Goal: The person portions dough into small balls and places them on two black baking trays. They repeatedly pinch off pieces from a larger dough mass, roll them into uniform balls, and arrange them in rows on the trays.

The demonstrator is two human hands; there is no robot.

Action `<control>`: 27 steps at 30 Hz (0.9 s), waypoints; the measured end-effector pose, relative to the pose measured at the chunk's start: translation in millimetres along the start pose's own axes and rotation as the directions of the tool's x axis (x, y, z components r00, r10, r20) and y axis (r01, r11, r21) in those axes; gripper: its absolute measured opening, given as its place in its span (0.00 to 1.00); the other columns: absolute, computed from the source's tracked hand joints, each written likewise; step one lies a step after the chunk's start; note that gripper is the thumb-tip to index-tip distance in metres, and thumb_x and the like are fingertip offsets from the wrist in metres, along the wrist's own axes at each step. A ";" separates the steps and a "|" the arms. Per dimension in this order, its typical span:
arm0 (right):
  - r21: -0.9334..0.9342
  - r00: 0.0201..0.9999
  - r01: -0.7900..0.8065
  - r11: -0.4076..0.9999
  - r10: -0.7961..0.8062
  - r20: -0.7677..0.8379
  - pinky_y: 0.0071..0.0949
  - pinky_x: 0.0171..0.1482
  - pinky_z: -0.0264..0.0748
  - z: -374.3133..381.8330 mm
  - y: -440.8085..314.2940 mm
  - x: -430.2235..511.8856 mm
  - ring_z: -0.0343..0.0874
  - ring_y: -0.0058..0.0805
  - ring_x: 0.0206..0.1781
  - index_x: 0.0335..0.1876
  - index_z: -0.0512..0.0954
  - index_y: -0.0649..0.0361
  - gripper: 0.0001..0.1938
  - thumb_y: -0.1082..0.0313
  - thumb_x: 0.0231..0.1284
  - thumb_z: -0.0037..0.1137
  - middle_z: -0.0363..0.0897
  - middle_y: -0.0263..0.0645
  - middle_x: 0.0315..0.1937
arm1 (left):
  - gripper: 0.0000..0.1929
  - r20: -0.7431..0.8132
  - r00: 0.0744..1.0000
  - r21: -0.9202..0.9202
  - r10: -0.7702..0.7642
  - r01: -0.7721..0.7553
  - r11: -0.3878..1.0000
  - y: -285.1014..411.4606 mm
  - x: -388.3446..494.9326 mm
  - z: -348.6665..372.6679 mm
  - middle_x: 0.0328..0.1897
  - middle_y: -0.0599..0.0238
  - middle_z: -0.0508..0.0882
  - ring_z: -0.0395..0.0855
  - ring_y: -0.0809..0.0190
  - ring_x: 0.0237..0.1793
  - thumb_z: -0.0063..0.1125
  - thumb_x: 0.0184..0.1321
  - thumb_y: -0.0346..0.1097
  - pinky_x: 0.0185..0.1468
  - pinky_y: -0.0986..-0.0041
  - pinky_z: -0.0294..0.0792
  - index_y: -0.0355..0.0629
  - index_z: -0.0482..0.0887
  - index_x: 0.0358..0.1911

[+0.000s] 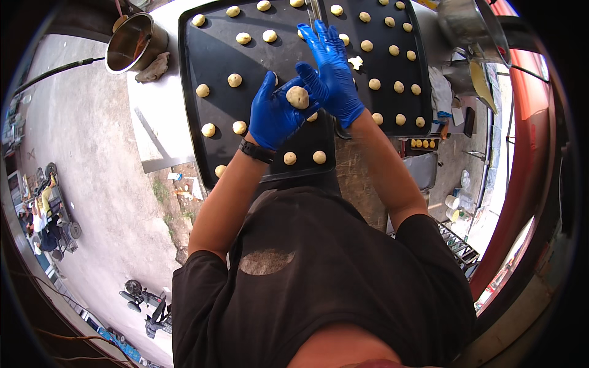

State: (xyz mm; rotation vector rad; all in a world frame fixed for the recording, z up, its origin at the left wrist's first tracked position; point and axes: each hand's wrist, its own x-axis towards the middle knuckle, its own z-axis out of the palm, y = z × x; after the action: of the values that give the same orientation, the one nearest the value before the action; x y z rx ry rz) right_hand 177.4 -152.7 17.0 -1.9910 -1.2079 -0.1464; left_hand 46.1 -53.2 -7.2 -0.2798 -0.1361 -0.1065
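My left hand [278, 115], in a blue glove, is palm up over the left black baking tray [221, 55]. A round ball of pale dough [297, 97] rests on its fingers. My right hand [330, 73], gloved in the same blue, is tilted beside the ball with its fingers stretched out and nothing visible in its grasp. Rows of small dough balls lie on this tray and on the right black baking tray [384, 69]. A small pale scrap [355, 62] lies on the right tray near my right hand. Part of the trays is hidden beneath my hands.
A metal pot [136, 43] and a crumpled cloth [154, 68] sit on the white table [154, 115] at the left. At the right are a large metal vessel [469, 27], white gloves [441, 92] and a small tray of yellow pieces [423, 143]. People are far off at the left.
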 end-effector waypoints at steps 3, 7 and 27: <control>0.054 0.996 0.019 0.998 -0.024 0.090 0.55 0.78 0.34 43.4 -47.0 -2.6 0.39 0.55 0.80 0.78 0.54 0.51 0.41 0.32 0.67 0.41 0.47 0.56 0.77 | 0.31 -0.129 0.917 0.635 0.377 -0.216 0.742 -6.6 15.4 -16.1 0.64 0.52 0.75 0.75 0.50 0.63 0.37 0.74 0.59 0.68 0.57 0.69 0.39 0.66 0.65; 0.191 0.931 -0.218 0.957 0.145 0.334 0.49 0.78 0.34 10.9 -42.3 20.1 0.41 0.52 0.80 0.77 0.53 0.57 0.42 0.30 0.68 0.32 0.49 0.55 0.76 | 0.28 -0.085 0.950 0.916 0.300 -0.044 0.398 -3.5 5.1 13.3 0.66 0.54 0.73 0.73 0.52 0.65 0.40 0.74 0.55 0.68 0.59 0.68 0.41 0.63 0.67; 0.049 0.963 0.158 0.986 -0.165 0.213 0.59 0.76 0.31 32.5 -60.1 9.1 0.40 0.53 0.81 0.76 0.58 0.54 0.39 0.33 0.69 0.37 0.48 0.56 0.77 | 0.22 -0.174 0.911 0.778 0.375 -0.106 0.619 3.9 7.9 -6.5 0.58 0.59 0.80 0.82 0.57 0.54 0.40 0.75 0.51 0.58 0.63 0.77 0.46 0.69 0.64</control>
State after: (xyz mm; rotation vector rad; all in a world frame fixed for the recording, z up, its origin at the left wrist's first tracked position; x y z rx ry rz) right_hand 125.5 -110.2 32.8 -1.9166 -1.5036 0.0096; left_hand 55.1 -52.0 -13.2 0.5809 0.1964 0.1884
